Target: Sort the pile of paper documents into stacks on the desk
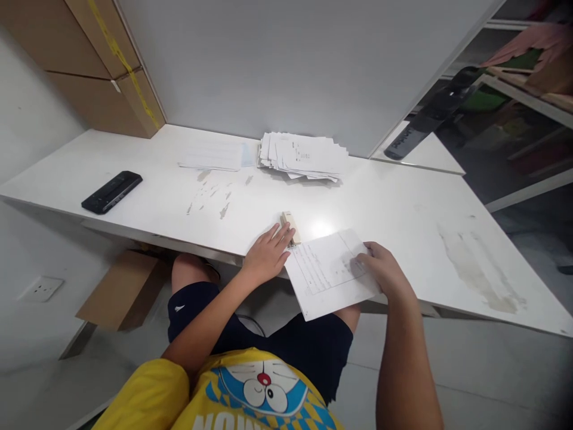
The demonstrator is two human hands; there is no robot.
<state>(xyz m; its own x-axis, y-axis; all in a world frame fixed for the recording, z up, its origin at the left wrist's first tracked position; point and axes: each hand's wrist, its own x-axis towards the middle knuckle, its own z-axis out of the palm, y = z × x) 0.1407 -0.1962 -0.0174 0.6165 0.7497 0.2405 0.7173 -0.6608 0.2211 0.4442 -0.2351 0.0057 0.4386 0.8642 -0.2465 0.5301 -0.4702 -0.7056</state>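
Observation:
A small cream stapler (290, 226) lies near the table's front edge. The fingers of my left hand (268, 254) are laid over it, and my thumb is at its near end. Printed paper sheets (329, 272) reach over the front edge, with their upper left corner at the stapler's near end. Whether that corner is between the jaws is hidden by my fingers. My right hand (382, 269) pinches the right side of the sheets, thumb on top and fingers underneath.
A thick stack of papers (308, 154) lies at the back, beside a thinner pile (212, 155). A black rectangular device (111, 192) sits at the left. A dark bottle (430, 113) leans at the back right. Cardboard boxes (105, 101) stand at the back left.

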